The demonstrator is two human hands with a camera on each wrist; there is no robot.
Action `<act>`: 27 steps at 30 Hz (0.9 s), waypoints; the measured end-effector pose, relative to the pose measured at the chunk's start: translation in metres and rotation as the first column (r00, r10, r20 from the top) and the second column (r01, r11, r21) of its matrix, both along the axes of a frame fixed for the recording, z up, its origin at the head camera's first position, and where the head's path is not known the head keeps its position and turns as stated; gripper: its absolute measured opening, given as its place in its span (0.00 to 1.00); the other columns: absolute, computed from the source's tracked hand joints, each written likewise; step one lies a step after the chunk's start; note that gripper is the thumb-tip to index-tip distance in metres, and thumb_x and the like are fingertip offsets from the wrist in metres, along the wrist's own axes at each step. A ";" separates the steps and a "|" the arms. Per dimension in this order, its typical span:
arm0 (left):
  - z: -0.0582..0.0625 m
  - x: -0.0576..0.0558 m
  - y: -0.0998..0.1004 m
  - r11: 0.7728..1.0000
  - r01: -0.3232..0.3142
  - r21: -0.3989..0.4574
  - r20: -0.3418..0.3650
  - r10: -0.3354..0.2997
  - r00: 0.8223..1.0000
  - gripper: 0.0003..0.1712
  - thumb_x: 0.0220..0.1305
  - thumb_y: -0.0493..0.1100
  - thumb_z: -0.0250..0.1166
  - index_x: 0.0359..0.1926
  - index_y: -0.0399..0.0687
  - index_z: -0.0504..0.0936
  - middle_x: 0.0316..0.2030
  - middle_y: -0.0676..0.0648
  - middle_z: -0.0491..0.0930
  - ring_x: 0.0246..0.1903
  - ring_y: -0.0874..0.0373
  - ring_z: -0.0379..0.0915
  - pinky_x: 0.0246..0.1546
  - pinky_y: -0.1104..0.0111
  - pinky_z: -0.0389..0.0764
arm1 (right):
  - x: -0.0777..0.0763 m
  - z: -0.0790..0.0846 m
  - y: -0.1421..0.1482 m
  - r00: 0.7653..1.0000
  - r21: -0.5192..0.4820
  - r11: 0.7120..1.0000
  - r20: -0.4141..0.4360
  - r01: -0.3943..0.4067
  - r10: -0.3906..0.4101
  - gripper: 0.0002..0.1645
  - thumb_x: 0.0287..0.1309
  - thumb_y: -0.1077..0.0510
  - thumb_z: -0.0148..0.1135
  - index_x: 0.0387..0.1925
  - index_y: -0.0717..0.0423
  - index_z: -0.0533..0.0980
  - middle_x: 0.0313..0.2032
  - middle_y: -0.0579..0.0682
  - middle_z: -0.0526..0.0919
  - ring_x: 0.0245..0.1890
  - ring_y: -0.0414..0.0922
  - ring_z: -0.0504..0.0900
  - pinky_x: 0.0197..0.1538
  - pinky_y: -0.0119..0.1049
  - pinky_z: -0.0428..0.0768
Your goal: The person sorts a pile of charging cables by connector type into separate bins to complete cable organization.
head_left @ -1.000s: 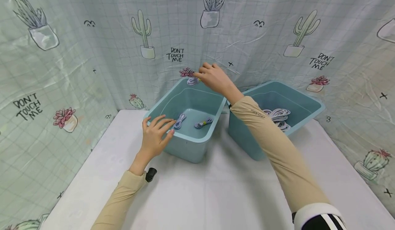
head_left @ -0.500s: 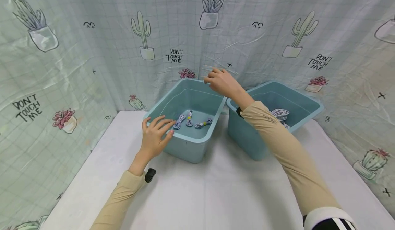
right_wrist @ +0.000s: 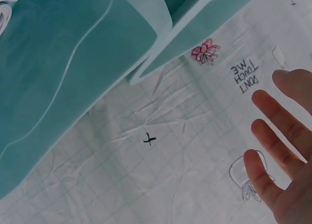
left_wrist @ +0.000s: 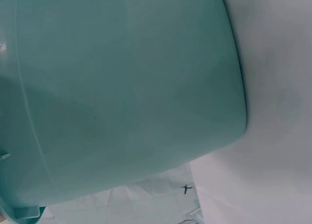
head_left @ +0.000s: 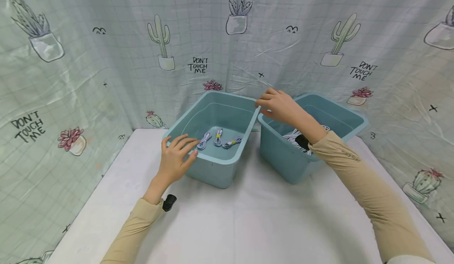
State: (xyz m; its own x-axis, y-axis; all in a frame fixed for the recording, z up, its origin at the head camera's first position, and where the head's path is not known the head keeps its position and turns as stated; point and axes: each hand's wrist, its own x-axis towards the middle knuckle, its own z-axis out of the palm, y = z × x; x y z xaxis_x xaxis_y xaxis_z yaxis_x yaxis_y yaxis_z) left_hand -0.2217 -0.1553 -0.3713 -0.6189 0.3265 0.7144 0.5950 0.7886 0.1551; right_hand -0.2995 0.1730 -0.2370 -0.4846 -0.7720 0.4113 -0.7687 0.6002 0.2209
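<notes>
My left hand (head_left: 176,157) rests with spread fingers on the near left rim of the left teal bin (head_left: 227,162). Inside that bin lie three bundled cables: one plain white-grey cable (head_left: 203,141), a cable with a yellow band (head_left: 218,137) and another yellow-banded cable (head_left: 232,142). My right hand (head_left: 279,105) hovers over the gap between the two bins, holding nothing. In the right wrist view its fingers (right_wrist: 275,141) are loosely extended. Under the right wrist, the right teal bin (head_left: 283,162) holds a heap of white cables (head_left: 292,137), partly hidden by the forearm.
Both bins stand on a white-covered table (head_left: 213,224). A curtain (head_left: 198,27) printed with cacti hangs close behind and at both sides. In the left wrist view the left bin's outer wall (left_wrist: 136,97) fills most of the frame.
My right hand let a yellow-banded cable drop into the left bin, then moved right toward the right bin. My left hand has stayed at the rim.
</notes>
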 end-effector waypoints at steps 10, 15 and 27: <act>0.005 0.008 -0.002 0.999 0.046 0.003 -0.021 -0.046 0.999 0.19 0.64 0.53 0.50 0.46 0.50 0.80 0.48 0.47 0.78 0.56 0.47 0.66 0.60 0.40 0.44 | 0.043 -0.017 0.029 0.999 -0.025 1.000 0.044 -0.005 0.007 0.14 0.45 0.61 0.66 0.37 0.54 0.79 0.35 0.50 0.81 0.37 0.48 0.72 0.33 0.38 0.71; 0.007 0.014 -0.001 0.997 0.076 0.008 0.004 -0.076 0.997 0.21 0.65 0.54 0.47 0.48 0.49 0.79 0.49 0.46 0.77 0.55 0.48 0.68 0.60 0.41 0.48 | 0.061 -0.027 0.034 0.999 -0.084 0.996 0.040 -0.009 0.013 0.15 0.43 0.60 0.67 0.38 0.53 0.79 0.35 0.47 0.81 0.35 0.44 0.73 0.31 0.35 0.69; 0.027 0.044 0.019 0.968 0.252 0.015 -0.009 -0.252 0.968 0.16 0.59 0.43 0.56 0.48 0.45 0.78 0.47 0.47 0.78 0.50 0.53 0.72 0.56 0.50 0.63 | 0.098 -0.056 0.033 0.997 -0.199 0.979 0.070 0.050 -0.037 0.20 0.51 0.53 0.62 0.46 0.57 0.75 0.39 0.51 0.79 0.37 0.46 0.76 0.37 0.38 0.76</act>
